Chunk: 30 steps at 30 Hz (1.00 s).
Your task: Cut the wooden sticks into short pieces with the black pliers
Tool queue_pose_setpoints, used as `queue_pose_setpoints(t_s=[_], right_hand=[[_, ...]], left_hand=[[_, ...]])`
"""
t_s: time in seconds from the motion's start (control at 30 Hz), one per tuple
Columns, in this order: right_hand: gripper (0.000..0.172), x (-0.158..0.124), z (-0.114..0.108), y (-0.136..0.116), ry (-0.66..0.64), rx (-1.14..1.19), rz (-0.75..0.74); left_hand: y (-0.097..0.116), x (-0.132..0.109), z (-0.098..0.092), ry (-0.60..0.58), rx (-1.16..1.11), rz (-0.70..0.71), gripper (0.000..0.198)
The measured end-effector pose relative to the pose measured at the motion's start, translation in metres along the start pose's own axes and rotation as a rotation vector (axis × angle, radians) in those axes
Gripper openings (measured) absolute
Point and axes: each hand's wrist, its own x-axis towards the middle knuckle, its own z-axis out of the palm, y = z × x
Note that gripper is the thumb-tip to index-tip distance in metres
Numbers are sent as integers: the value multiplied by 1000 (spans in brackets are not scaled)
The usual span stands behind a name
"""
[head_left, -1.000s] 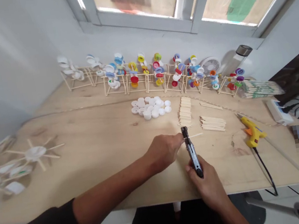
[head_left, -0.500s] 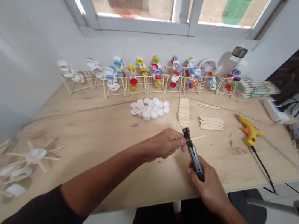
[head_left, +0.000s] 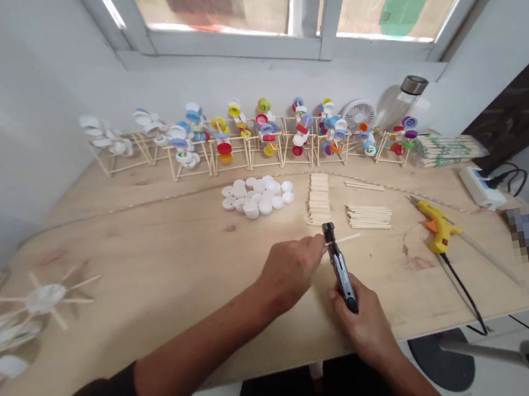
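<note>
Craft stick pinched in left hand crosses a dark tool clenched in right hand, tip blurred.

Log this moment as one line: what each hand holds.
left hand: wooden stick | right hand: black hand tool, touching stick | nearby: stacked sticks, glue gun

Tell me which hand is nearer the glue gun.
Right. The right hand sits left of the yellow hot glue gun and closer to the table's near edge; the left hand lies farther left.
</note>
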Motion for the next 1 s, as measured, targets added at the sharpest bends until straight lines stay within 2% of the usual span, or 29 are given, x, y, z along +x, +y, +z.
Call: queue_pose_setpoints(t_s=[0.07, 0.17, 0.33, 0.47, 0.6, 0.67, 0.83, 0.9, 1.0], right_hand=[[18, 0, -1, -1, -6, 10, 14], [18, -2, -3, -1, -24, 29, 21], [18, -7, -6, -4, -35, 25, 14], [16, -10, -9, -7, -57, 12, 5], [15, -13, -12, -10, -82, 20, -13], [13, -14, -14, -10, -89, 23, -27], [14, -13, -13, -9, -98, 22, -62], [15, -12, -10, -7, -84, 6, -59], [17, -8, -6, -3, -57, -13, -42]], left_hand=[[2, -5, 6, 69, 145, 46, 23], [3, -8, 9, 95, 246, 88, 22], [4, -7, 3, 32, 171, 77, 18], [6, -5, -8, -52, -15, 21, 22], [3, 1, -24, -163, -412, 32, 28], [1, 5, -31, -250, -595, 15, 29], [-1, 10, -42, -511, -931, -182, 29], [-2, 12, -42, -529, -965, -195, 28], [-5, 16, -36, -427, -834, -99, 29]])
